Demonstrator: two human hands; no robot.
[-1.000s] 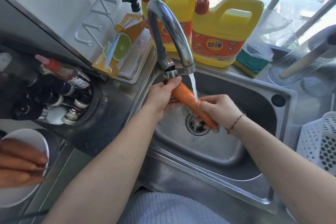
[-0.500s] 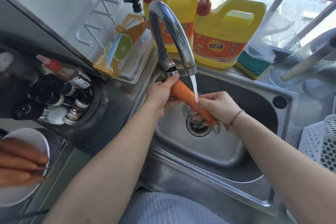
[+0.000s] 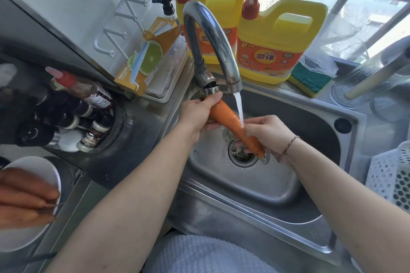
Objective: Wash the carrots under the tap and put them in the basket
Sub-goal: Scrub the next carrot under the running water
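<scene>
Right now one long orange carrot (image 3: 230, 123) lies slanted over the stainless-steel sink (image 3: 288, 186), its thick end up at about ten o'clock and its tip pointing down toward four o'clock above the round drain (image 3: 243, 156). The left hand (image 3: 197, 113) grips the thick end, fingers curled round it. The right hand (image 3: 266, 132) wraps the thin half, fingers closed round it, as if rubbing. Water from the curved chrome tap (image 3: 210, 44) strikes the carrot's middle, just beside the right hand's fingers.

By my reading the task is early. A white round plate (image 3: 35, 168) at eight o'clock holds several more carrots (image 3: 24, 197), seemingly unwashed. The white perforated plastic basket (image 3: 390, 175) sits at three o'clock, mostly out of view; no carrot shows in its visible part. So this carrot needs finishing and carrying right, then the rest follow.
</scene>
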